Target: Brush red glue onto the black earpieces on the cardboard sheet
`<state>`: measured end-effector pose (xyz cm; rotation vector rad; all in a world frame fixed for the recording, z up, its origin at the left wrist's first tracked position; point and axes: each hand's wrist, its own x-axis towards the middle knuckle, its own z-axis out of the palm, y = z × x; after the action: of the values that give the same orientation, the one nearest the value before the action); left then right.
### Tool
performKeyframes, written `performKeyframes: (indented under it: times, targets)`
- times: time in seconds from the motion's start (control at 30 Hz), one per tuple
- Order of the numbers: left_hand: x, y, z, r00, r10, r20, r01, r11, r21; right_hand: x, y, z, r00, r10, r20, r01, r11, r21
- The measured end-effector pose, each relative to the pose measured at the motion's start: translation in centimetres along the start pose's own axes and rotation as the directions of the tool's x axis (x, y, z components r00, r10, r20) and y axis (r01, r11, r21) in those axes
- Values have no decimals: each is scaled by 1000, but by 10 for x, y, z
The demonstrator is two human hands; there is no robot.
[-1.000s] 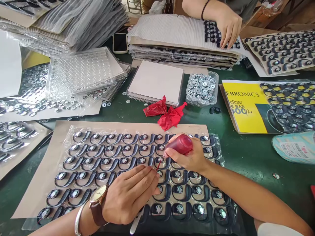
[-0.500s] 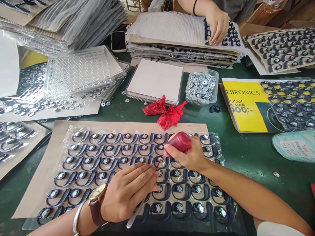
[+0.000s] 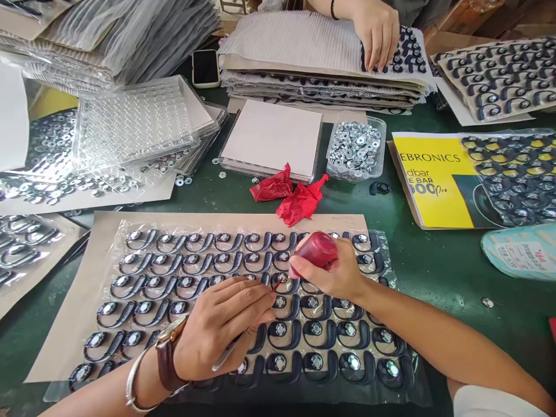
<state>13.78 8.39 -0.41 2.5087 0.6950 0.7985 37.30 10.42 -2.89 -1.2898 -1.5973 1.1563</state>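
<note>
My left hand (image 3: pixel 230 315), closed and wearing a watch, holds slim metal tweezers (image 3: pixel 225 354); their tips are hidden under my fingers. My right hand (image 3: pixel 347 269) wraps round a red squeeze bottle (image 3: pixel 318 249), tilted with its lower end toward my left fingertips. A thin red strand (image 3: pixel 278 284) shows between them, at a hook-shaped black earphone part (image 3: pixel 287 310) area. Rows of these parts, each with a round silver speaker (image 3: pixel 280 362), lie on a plastic-covered cardboard sheet (image 3: pixel 65 324) under both hands.
Beyond lie red scraps (image 3: pixel 299 202), a white-topped stack (image 3: pixel 273 136) and a clear tub of metal discs (image 3: pixel 356 145). A co-worker's hand (image 3: pixel 377 35) rests over a stack of part sheets (image 3: pixel 286 46). A yellow printed card (image 3: pixel 434 197) is at right, a phone (image 3: pixel 205 68) farther back.
My left hand has shifted slightly left and up, and the tweezers' handle has swung up closer to the palm. My right hand and bottle stay nearly in place. The view has shifted slightly.
</note>
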Motion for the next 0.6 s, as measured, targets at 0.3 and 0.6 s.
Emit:
performKeyframes:
  times: [0.3, 0.6]
  targets:
    - [10, -5, -3, 987, -156, -36, 151, 981, -124, -2, 6, 3, 976, -216, -18, 215, 976, -46]
    - [3, -3, 1, 999, -15, -35, 15, 1000, -13, 7, -31, -47, 950, 103, 294, -188, 942, 277]
